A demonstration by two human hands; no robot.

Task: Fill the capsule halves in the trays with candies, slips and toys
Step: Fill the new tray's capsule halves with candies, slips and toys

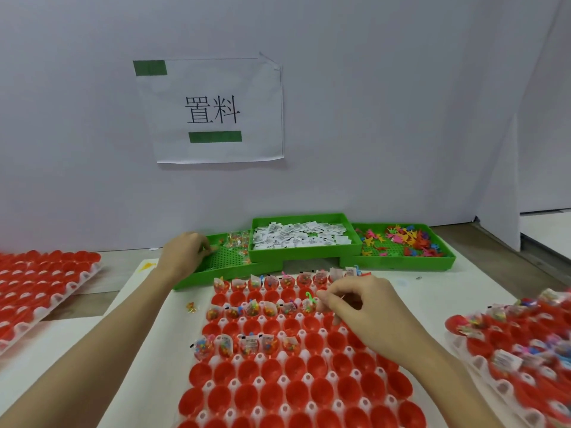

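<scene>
A white tray (pixel 309 378) of red capsule halves lies in front of me; some rows hold candy packets, slips and toys, others stand bare. My right hand (pixel 361 307) hovers over the third row, fingertips pinched at a green toy (pixel 310 296) sticking out of a filled half. My left hand (pixel 185 251) reaches into the left green bin (pixel 216 267), its fingers curled at the candy packets (pixel 238 239); what it holds is hidden. A raised green bin of white slips (pixel 301 236) sits in the middle, a green bin of coloured toys (pixel 401 242) to the right.
A tray of bare red halves (pixel 40 288) lies at the left. A tray of filled halves (pixel 525 344) lies at the right. One loose candy packet (pixel 191 306) rests on the white mat. A paper sign (pixel 213 109) hangs on the wall behind.
</scene>
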